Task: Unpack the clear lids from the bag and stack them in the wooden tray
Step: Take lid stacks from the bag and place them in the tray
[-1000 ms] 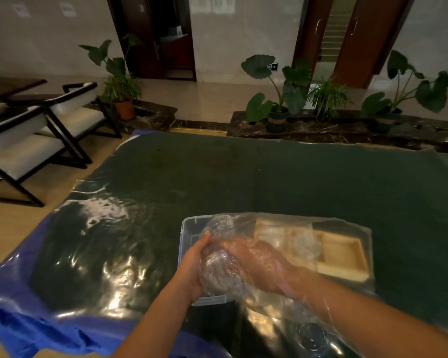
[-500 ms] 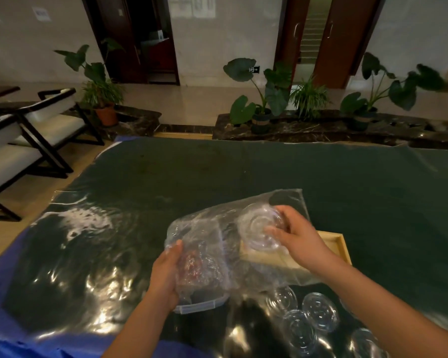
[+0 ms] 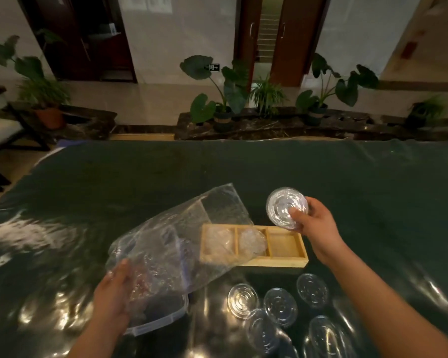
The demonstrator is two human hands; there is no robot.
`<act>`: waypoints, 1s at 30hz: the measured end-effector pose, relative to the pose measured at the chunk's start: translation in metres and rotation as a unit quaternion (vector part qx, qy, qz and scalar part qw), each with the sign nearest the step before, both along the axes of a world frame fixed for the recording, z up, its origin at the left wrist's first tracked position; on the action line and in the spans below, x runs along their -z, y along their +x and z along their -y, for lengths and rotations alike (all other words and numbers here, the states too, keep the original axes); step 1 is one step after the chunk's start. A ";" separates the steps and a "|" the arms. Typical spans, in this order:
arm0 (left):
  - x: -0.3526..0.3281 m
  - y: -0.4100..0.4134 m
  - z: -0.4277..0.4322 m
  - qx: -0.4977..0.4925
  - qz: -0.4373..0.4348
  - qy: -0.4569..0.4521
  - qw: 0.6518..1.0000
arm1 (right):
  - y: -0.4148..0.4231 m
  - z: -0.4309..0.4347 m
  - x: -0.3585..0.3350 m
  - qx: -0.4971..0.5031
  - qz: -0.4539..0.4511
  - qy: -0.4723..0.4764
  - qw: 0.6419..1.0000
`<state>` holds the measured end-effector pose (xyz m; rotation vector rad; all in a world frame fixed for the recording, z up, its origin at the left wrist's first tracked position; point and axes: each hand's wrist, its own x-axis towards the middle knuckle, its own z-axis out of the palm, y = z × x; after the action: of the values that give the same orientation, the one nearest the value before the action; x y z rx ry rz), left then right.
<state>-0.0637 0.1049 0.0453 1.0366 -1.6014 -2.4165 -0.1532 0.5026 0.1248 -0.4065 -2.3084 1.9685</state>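
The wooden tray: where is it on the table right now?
Head view, centre right: the wooden tray lies on the green table, its left end under the clear bag, loose lids just in front.

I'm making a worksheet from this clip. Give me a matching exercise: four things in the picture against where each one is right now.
Things:
1. plastic bag
2. lid stack
3. wooden tray
4. loose lids

Places:
A. on the table, nearer the person than the tray
B. gripped by the left hand
C. on the table, left end under the bag
D. raised in the right hand

Pairs: 1-B, 2-D, 3-C, 4-A
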 end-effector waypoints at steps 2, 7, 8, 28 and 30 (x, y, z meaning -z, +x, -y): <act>0.003 0.002 -0.003 -0.010 0.002 -0.009 1.000 | -0.010 -0.018 0.021 0.025 0.045 0.043 0.998; 0.022 0.002 -0.007 -0.026 0.038 -0.008 0.999 | -0.026 -0.045 0.073 0.027 0.136 0.150 0.979; 0.026 0.001 -0.008 -0.024 0.041 -0.005 0.999 | -0.030 -0.049 0.082 0.022 0.145 0.162 0.976; 0.033 -0.031 -0.033 -0.065 0.068 0.001 0.996 | -0.070 -0.041 0.158 -0.110 0.198 0.397 0.889; 0.034 -0.030 -0.032 -0.071 0.067 -0.002 0.995 | -0.069 -0.038 0.159 -0.120 0.188 0.450 0.865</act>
<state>-0.0939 0.1372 0.0118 1.2909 -1.5117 -2.2950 -0.2221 0.5408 -0.0345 -0.4340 -3.2948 0.6709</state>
